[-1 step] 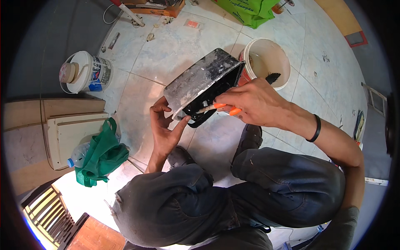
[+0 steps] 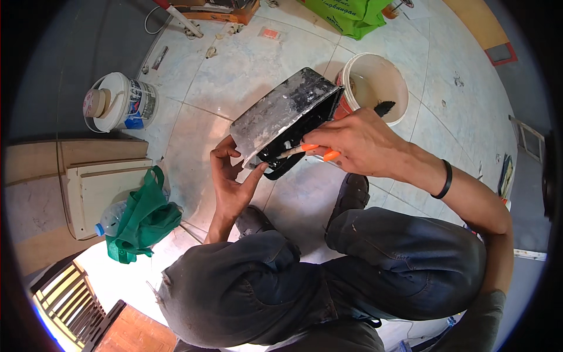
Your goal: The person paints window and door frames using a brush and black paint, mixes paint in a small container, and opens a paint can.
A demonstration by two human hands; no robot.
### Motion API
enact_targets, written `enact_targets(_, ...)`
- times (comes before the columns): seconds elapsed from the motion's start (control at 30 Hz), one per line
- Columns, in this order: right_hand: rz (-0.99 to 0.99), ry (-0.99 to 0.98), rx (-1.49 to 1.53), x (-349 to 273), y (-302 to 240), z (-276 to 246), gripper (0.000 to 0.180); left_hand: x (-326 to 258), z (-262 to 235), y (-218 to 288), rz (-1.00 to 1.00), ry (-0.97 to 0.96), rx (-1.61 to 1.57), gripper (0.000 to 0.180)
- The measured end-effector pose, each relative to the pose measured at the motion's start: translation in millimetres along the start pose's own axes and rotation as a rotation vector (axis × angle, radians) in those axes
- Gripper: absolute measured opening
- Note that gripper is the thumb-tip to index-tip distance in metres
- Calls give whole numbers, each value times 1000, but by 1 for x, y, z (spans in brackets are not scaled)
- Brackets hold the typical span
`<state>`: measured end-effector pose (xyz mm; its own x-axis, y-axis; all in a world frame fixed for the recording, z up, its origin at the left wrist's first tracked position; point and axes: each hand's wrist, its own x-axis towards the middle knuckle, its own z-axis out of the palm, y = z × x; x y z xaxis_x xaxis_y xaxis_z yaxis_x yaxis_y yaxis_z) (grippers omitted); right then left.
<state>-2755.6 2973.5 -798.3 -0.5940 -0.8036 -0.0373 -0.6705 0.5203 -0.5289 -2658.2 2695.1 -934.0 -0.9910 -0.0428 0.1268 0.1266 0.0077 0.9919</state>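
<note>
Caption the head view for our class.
Left hand holds a tilted black container; right hand, a partly orange tool at its opening.

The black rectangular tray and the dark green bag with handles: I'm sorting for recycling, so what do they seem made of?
The black rectangular tray looks like moulded plastic, dull under grey smears: its walls are thin with rounded corners, though painted metal isn't ruled out. The dark green bag looks like matte cloth, perhaps non-woven, judging by its soft folds.

Floor (image 2: 138, 284) blown out lower left; edges bent (fisheye).
</note>
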Motion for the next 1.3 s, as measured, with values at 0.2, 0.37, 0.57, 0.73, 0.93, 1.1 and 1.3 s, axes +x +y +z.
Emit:
enact_targets(0.2, 4, 135, -26, -2, 11, 7, 25, 1, 1, 2, 10, 20, 26, 59)
enact_targets(0.37, 24, 33, -44, -5, 4, 11, 27, 1, 3, 1, 24, 31, 6, 59)
enact_targets(0.57, 15, 109, 50, -9, 9, 9, 36, 0, 3, -3, -33, 83, -16, 59)
enact_targets(0.73, 108, 132, 11, -8, 13, 10, 33, -2, 2, -4, 27, 101, -35, 58)
enact_targets(0.93, 26, 83, 45, -18, -4, 27, 32, -4, 7, -7, -1, 134, -24, 57)
enact_targets(1.1, 53, 80, 151, -22, 0, 26, 25, -5, 7, -13, 2, 156, -24, 59)
enact_targets(1.3, 201, 183, 103, -15, 15, 9, 18, -6, 3, -9, -39, 173, -26, 61)
